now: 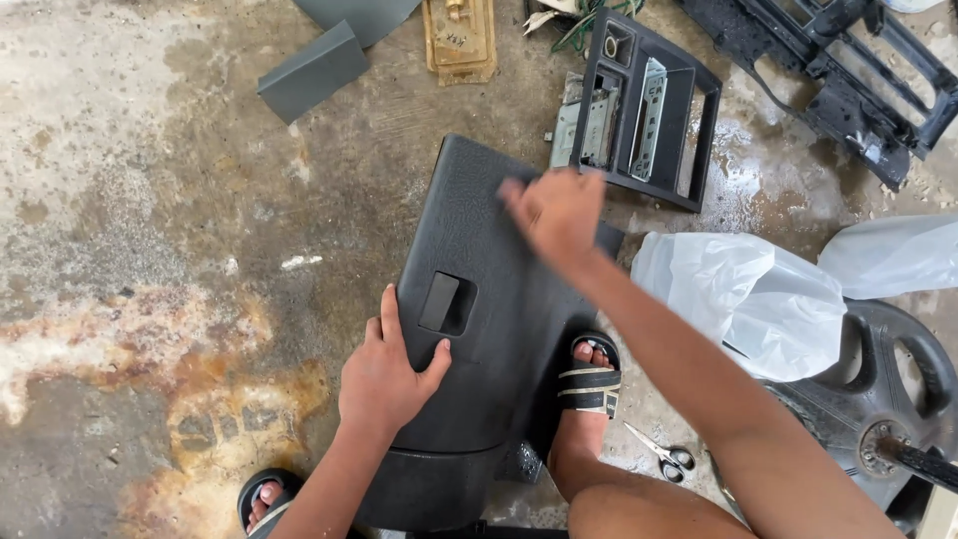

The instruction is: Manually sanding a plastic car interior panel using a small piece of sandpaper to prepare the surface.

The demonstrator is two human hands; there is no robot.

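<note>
Head view: left hand [384, 374] lies flat, open, pinning the black panel [489, 299] to the floor [150, 200] while the blurred, half-open right hand [554, 215], holding nothing, hovers above its top.

- I count two hands: my left hand [384, 374] and my right hand [555, 212].
- One black glovebox door [489, 299] with one recessed latch handle [445, 302].
- One black console bezel [644, 105].
- One black dashboard frame [833, 75].
- Two clear plastic bags [743, 294], [888, 255].
- One pair of scissors [661, 454].
- One steering wheel [883, 394].
- Two sandals [591, 384], [264, 497].
- Two grey panels [311, 72], [359, 15].
- One tan plate [459, 40].
</note>
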